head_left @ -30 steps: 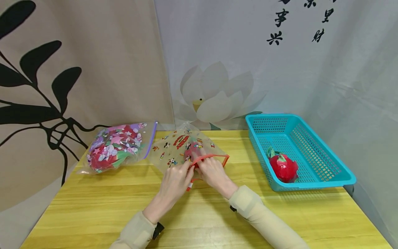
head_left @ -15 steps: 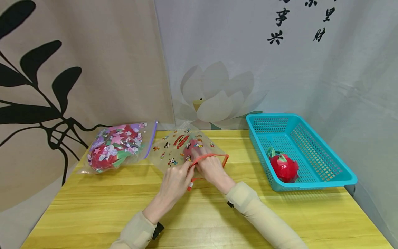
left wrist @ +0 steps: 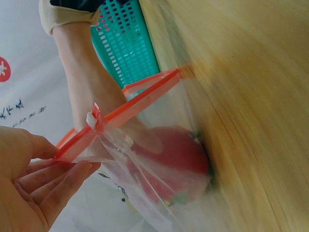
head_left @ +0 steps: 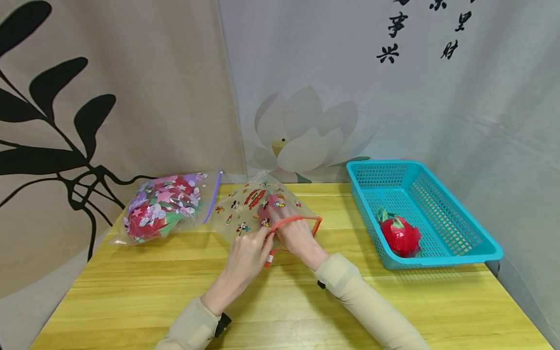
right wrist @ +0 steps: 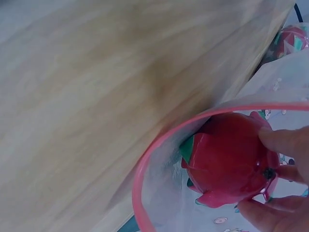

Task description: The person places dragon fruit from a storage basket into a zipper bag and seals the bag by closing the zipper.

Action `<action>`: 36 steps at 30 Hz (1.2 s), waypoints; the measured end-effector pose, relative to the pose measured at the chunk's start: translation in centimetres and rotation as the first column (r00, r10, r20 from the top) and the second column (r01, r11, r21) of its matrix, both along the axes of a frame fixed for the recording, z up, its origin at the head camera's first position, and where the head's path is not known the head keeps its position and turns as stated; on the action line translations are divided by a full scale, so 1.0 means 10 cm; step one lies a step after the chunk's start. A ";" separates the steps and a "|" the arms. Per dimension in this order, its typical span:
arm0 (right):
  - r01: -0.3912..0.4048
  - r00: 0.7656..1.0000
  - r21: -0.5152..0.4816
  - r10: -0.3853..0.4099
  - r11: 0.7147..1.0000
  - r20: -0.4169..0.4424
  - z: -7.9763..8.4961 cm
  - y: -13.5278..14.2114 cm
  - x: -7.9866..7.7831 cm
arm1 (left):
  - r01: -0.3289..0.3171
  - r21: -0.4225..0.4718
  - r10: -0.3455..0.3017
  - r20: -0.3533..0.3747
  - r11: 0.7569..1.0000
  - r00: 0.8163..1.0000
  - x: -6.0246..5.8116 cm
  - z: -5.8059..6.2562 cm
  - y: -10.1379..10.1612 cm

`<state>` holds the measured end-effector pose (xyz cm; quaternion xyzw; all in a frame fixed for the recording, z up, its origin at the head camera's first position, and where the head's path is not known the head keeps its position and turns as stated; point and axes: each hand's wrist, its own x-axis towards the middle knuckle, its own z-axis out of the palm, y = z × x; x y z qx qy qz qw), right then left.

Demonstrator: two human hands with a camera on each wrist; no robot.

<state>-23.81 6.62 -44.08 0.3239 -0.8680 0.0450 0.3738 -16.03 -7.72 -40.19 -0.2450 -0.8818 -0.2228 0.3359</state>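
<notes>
A clear zip bag [head_left: 238, 206] printed with cartoon figures lies in the middle of the table, its red-orange mouth [head_left: 316, 219] facing the person. My left hand [head_left: 246, 250] pinches that zip edge near the white slider [left wrist: 91, 120]. Through the opening reaches my right hand [head_left: 297, 239], its fingers seen through the plastic. Inside the bag is a glossy red dragon fruit [right wrist: 229, 157] with green-tipped scales. In the right wrist view, the right thumb and fingers [right wrist: 282, 140] grip one end of this fruit.
At the right, a blue perforated basket [head_left: 430, 261] contains another dragon fruit [head_left: 399, 236]. A purple-edged zip bag [head_left: 164, 206] with dragon fruits inside lies at the left. A printed curtain [head_left: 183, 97] hangs behind the wooden table [head_left: 271, 311].
My right hand has slid a little deeper into the bag, its wrist shifting slightly left. The left hand stays on the zip edge, and the basket and purple bag have not moved.
</notes>
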 end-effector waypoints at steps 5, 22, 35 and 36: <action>0.017 1.000 0.025 -0.017 1.000 -0.019 0.01 -0.01 -0.01 | -0.005 -0.001 0.005 -0.007 1.000 1.000 0.00 0.00 0.00; -0.018 1.000 -0.022 0.018 1.000 0.001 0.00 -0.03 -0.11 | -0.013 -0.006 0.012 -0.036 1.000 0.999 0.01 0.01 0.00; 0.029 0.999 -0.011 -0.028 1.000 0.035 -0.02 0.02 -0.13 | -0.013 -0.002 0.013 -0.038 1.000 0.999 0.01 0.02 -0.01; 0.039 0.999 -0.011 -0.038 0.999 0.038 -0.02 0.03 -0.12 | -0.012 -0.002 0.012 -0.039 1.000 0.999 0.01 0.02 -0.01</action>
